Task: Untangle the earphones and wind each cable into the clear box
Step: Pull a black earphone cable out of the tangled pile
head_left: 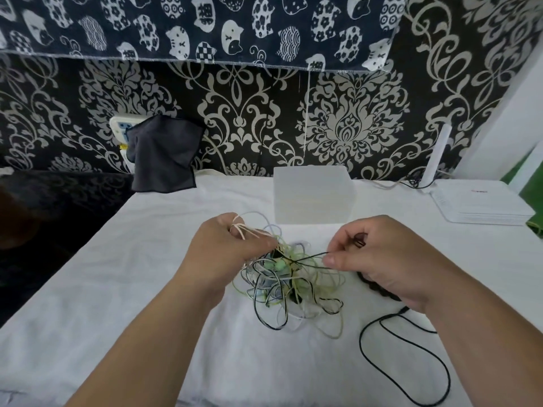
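A tangle of earphone cables (289,284), green, white, bluish and black, lies on the white tablecloth (147,289) between my hands. My left hand (226,248) grips a bunch of pale strands at the tangle's upper left, some looped over its fingers. My right hand (379,257) pinches a black cable that runs from the tangle. A freed length of that black cable (411,356) loops on the cloth under my right wrist. The clear box (311,195) stands just behind the tangle; I cannot make out anything inside it.
A white router (482,204) with an upright antenna sits at the back right. A dark grey cloth (164,157) hangs over a wall socket at the back left. Patterned dark wallpaper stands close behind the table, whose left edge drops to a dark floor.
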